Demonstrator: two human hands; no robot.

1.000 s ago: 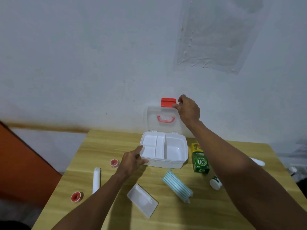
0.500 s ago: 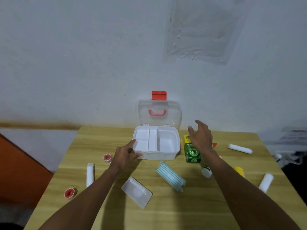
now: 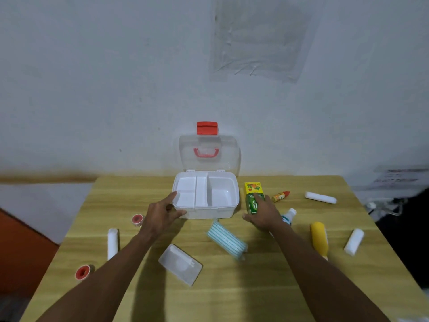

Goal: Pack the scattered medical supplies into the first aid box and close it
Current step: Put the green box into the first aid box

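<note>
The white first aid box (image 3: pixel 210 213) stands open at the back of the wooden table, its clear lid (image 3: pixel 228 154) upright against the wall with a red latch (image 3: pixel 207 128) on top. My left hand (image 3: pixel 162 214) grips the box's front-left corner, thumb on the rim. My right hand (image 3: pixel 263 216) closes around the near end of a green and yellow carton (image 3: pixel 252 190) lying just right of the box. A teal striped packet (image 3: pixel 226 240) and a clear tray insert (image 3: pixel 180 264) lie in front of the box.
Left of the box lie a pink tape roll (image 3: pixel 137 219), a white gauze roll (image 3: pixel 112 242) and a red tape roll (image 3: pixel 82 272). To the right are an orange dropper bottle (image 3: pixel 281 196), a white bottle (image 3: pixel 290 214), a yellow tube (image 3: pixel 320 239) and two white rolls (image 3: pixel 320 197) (image 3: pixel 353 241).
My right hand left the lid's red latch, came down to the right of the box and closed on the green carton. The lid stays upright. My left hand kept its hold on the box.
</note>
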